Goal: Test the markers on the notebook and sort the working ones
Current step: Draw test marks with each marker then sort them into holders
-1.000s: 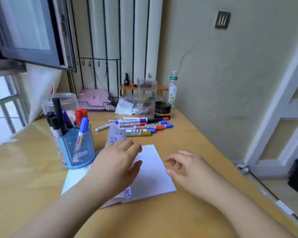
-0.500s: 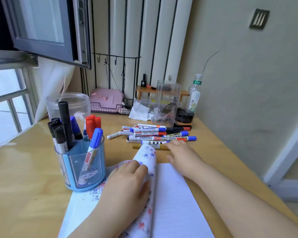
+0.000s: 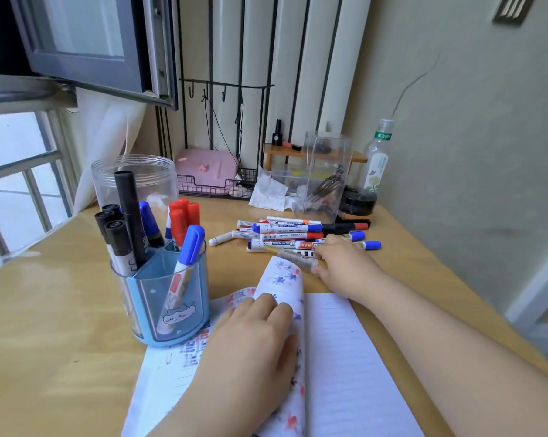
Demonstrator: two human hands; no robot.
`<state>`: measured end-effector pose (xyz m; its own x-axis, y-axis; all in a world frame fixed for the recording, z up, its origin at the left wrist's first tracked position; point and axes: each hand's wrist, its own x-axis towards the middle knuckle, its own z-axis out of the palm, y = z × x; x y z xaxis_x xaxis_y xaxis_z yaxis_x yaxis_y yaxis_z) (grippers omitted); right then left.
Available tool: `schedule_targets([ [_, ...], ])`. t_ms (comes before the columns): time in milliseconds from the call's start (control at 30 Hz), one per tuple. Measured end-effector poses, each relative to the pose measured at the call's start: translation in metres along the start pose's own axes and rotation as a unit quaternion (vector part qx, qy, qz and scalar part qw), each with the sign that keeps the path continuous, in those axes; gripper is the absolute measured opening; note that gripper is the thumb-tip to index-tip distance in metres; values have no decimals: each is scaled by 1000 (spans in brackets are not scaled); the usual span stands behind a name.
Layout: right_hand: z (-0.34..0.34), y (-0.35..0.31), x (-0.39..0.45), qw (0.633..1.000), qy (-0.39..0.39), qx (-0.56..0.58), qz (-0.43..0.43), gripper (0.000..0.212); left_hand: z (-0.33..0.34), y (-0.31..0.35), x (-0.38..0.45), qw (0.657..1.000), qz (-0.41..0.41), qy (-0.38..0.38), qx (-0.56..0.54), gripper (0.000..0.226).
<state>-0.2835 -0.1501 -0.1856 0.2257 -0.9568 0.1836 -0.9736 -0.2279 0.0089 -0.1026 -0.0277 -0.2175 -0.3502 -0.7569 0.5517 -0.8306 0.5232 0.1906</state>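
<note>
- Two forearms reach forward over the desk (image 3: 61, 310).
- Left hand (image 3: 250, 339), fingers flat, presses the notebook (image 3: 335, 357) pages (folded back).
- Right hand (image 3: 345, 266) pinches a gold marker (image 3: 293, 257).

Head-worn view, forward-down, close over desk (image 3: 61, 310)

two bare forearms, left hand (image 3: 250, 339), right hand (image 3: 345, 269), apparently no sleeves, rings or watch in view

A wooden desk (image 3: 61, 310) meets a beige wall (image 3: 455, 121), with daylight through the open window (image 3: 77, 42) at left.
</note>
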Motion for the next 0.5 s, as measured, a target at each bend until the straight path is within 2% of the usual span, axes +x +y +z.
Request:
schedule_targets([
  [67, -18, -3, -20, 994, 26, 99, 26, 18, -3, 1, 0, 1000, 5, 4, -7, 19],
  [133, -35, -7, -46, 969, 25, 233, 74, 22, -7, 5, 0, 1000, 11, 11, -24, 19],
  [233, -47, -16, -93, 878, -12, 456, 145, 22, -12, 13, 0, 997, 7, 20, -73, 27],
  [300, -50, -24, -123, 811, -50, 559, 168, 19, -16, 22, 1, 989, -13, 24, -148, 38],
  [367, -51, -34, -149, 738, -58, 649, 175, 16, -18, 32, -1, 973, -34, -9, -229, 44],
  [433, -54, -42, -170, 672, -47, 713, 194, 18, -19, 42, -4, 970, 7, -59, -235, 43],
  [500, -54, -45, -186, 629, -36, 747, 210, 18, -23, 52, -7, 973, 51, -101, -202, 38],
])
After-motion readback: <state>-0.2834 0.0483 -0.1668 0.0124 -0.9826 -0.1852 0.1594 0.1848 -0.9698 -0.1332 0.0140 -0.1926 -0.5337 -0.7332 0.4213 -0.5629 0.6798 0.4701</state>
